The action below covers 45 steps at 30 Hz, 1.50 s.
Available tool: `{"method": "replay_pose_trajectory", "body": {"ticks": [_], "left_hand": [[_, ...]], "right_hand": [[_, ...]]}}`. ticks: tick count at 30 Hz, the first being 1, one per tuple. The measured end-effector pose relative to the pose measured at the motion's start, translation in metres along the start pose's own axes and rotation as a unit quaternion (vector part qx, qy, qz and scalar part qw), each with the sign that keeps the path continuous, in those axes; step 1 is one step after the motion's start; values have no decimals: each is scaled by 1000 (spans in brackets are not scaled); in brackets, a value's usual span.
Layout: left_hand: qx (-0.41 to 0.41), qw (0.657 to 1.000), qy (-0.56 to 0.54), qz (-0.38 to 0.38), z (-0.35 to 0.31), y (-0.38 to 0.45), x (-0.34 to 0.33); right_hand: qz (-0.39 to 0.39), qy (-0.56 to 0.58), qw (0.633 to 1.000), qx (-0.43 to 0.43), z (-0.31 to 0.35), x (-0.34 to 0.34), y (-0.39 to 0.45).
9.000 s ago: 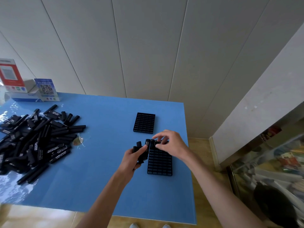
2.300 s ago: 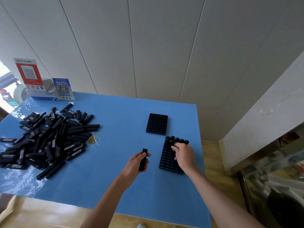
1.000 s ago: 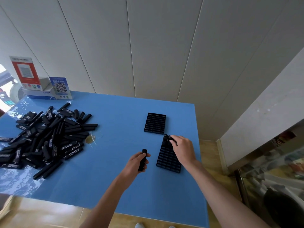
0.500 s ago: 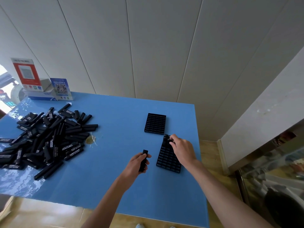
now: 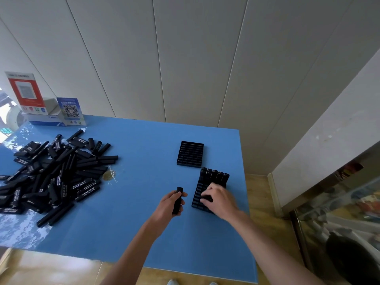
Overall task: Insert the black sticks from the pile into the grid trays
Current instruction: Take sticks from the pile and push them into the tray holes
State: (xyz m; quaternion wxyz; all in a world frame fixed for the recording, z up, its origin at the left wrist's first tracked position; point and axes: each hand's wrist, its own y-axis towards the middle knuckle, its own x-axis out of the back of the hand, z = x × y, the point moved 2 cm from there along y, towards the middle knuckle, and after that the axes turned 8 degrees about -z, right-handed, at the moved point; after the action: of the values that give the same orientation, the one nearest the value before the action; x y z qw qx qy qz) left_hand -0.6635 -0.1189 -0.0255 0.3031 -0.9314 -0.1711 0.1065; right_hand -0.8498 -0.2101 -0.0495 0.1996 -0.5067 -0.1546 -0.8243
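A big pile of black sticks point(image 5: 53, 173) lies on the left of the blue table point(image 5: 133, 233). Two black grid trays sit at the right. The far tray point(image 5: 190, 154) holds nothing. The near tray point(image 5: 197, 195) has several sticks point(image 5: 214, 175) standing in its far rows. My left hand point(image 5: 167, 206) grips one black stick point(image 5: 178, 194) upright, just left of the near tray. My right hand point(image 5: 221, 200) lies over the near part of that tray with its fingers loosely bent and blurred. Nothing shows in its grasp.
A red sign point(image 5: 24, 91), a blue QR card point(image 5: 71, 109) and a white-blue box point(image 5: 45, 119) stand at the back left. A small clear wrapper point(image 5: 110, 174) lies beside the pile. The table's right edge is close to the trays; a glass cabinet point(image 5: 339, 212) stands beyond.
My right hand has drawn back from the tray's far row to its near part, uncovering the standing sticks. My left hand still holds its stick in the same place.
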Motion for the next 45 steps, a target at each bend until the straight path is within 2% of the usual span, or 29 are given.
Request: {"method": "replay_pose_trajectory", "body": {"ticks": [10, 12, 15, 18, 22, 26, 29, 34, 37, 39, 40, 43, 45], "left_hand": [[-3, 1000, 2, -3, 4, 2, -6], [-13, 1000, -3, 9, 3, 1, -9], [-38, 999, -5, 29, 0, -2, -13], [-58, 998, 7, 16, -5, -3, -18], [-80, 996, 17, -16, -13, -2, -23], [-94, 996, -1, -8, -19, -3, -30], [-97, 995, 4, 5, -21, -3, -35], [-98, 992, 75, 22, -29, -9, -39], [-141, 981, 136, 5, -37, -9, -38], [-199, 957, 210, -24, -41, -7, -34], [-243, 927, 284, -42, -43, -6, -31], [-348, 786, 504, -77, -49, -5, -26], [-367, 744, 552, -86, -52, -5, -24]], "right_hand": [[83, -2, 996, 19, -2, 9, -8], [67, 9, 997, 26, 3, 16, -7], [-3, 60, 998, 31, 17, 30, -2], [-44, 118, 992, 26, 29, 43, 5], [-24, 150, 988, 31, 38, 53, 8], [-3, 146, 989, 37, 40, 56, 7], [-15, 151, 988, 35, 36, 56, 5], [-39, 170, 984, 29, 27, 63, 4], [-59, 178, 982, 15, 20, 68, 5], [-71, 178, 981, -3, 15, 70, 4], [-76, 175, 982, -11, 11, 71, 4], [-68, 184, 980, -38, 2, 74, 2], [-68, 189, 978, -49, -2, 76, 3]]}}
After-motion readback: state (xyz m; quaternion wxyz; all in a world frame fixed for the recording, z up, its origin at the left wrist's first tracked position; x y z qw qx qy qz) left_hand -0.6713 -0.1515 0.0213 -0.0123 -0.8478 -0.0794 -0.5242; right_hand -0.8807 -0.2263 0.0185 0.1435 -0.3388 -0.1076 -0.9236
